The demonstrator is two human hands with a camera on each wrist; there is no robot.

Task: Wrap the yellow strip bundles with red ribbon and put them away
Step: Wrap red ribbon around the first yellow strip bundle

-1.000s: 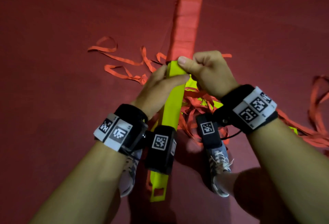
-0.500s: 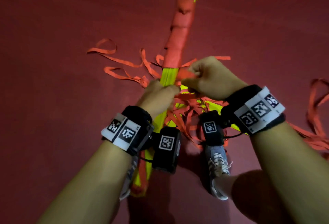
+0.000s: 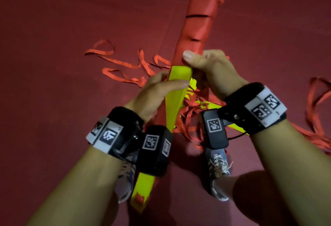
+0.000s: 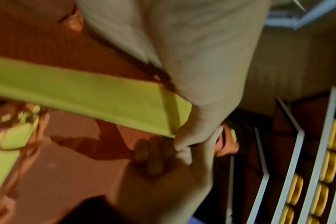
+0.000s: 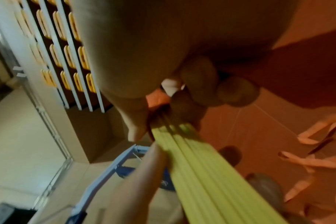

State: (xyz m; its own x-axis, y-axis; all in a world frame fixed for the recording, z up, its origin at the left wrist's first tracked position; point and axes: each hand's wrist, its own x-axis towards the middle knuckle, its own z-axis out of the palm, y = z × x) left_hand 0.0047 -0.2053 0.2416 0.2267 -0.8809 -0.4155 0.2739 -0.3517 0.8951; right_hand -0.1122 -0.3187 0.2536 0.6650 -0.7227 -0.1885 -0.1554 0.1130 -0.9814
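A long yellow strip bundle point(image 3: 176, 100) runs from bottom centre to the top of the head view. Its far half is wound in red ribbon point(image 3: 198, 28). My left hand point(image 3: 159, 91) grips the bare yellow part just below the wrapped section, thumb laid across it. My right hand point(image 3: 206, 66) grips the bundle at the ribbon's lower edge, thumb pressed on the red wrap. In the left wrist view the yellow bundle point(image 4: 82, 94) passes under my left hand point(image 4: 184, 136). The right wrist view shows the stacked strips point(image 5: 201, 174) pinched with ribbon point(image 5: 156, 98) by my right hand point(image 5: 175, 98).
Loose red ribbon point(image 3: 125, 68) lies tangled on the dark red floor point(image 3: 53, 46) left of my hands, with more point(image 3: 318, 111) at the right. Another yellow strip point(image 3: 234, 127) lies under the tangle. My shoes point(image 3: 218, 172) stand below. Shelving with yellow items point(image 4: 326, 166) stands nearby.
The bundle has turned from edge-on to its flat face. My right hand moved up from pulling ribbon beside the bundle and now clamps the wrap with its thumb. The left hand's thumb lies across the yellow.
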